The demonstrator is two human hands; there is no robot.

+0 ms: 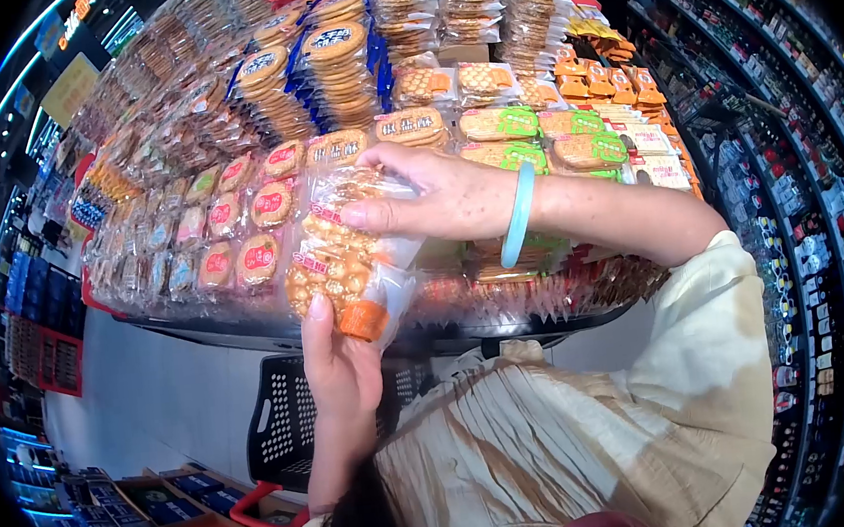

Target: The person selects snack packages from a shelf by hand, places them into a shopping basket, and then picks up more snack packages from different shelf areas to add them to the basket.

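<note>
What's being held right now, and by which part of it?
Clear-wrapped biscuits: the left hand holds their lower end, the right hand their upper end.

The clear, thin plastic wrapper [399, 291] is shiny and a bit crinkly. The round golden crackers [323, 284] inside look bumpy and rough. A flat orange label [363, 321] on it looks smooth. The pale blue-green ring bracelet [518, 217] is smooth, with a soft shine. The loose cream-and-brown shirt [498, 438] is matt cloth, full of soft folds. The black basket with little holes [280, 416] looks like hard plastic, and its curved red handle [263, 508] looks like smooth plastic. The tall blue-edged packs [336, 65] are glossy plastic. The pale grey floor [151, 378] looks smooth.
</note>
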